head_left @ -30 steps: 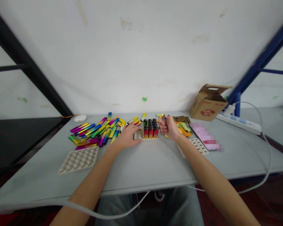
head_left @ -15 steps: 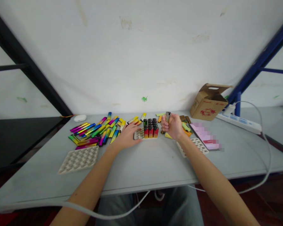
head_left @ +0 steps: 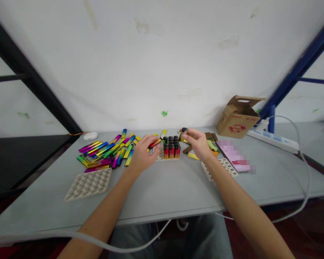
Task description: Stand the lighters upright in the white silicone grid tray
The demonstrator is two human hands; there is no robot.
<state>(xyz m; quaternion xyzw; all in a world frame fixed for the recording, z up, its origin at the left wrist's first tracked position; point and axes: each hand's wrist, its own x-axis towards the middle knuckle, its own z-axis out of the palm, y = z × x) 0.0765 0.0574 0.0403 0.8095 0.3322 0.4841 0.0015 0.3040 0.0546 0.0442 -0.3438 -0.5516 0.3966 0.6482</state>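
My left hand (head_left: 145, 153) pinches a red and yellow lighter (head_left: 154, 143) over the left part of a small white tray (head_left: 159, 157). Several red-orange lighters with black tops (head_left: 171, 151) stand upright in rows on that tray's right part. Just right of them, my right hand (head_left: 196, 142) grips a lighter with a dark metal top (head_left: 183, 132), held upright between fingers and thumb. Many shiny multicoloured pieces (head_left: 105, 150) lie in a loose pile left of my left hand.
White trays with holes or pockets lie at left (head_left: 89, 183) and under my right forearm (head_left: 226, 166). Behind the right one are yellow and brown pieces (head_left: 212, 145), a pink-screened phone (head_left: 233, 154), a cardboard box (head_left: 236, 120) and a power strip (head_left: 275, 142). A white case (head_left: 90, 136) sits back left.
My left hand has lifted from beside the tray and now holds a red and yellow lighter. My right hand has moved left with its lighter, closer to the standing rows.
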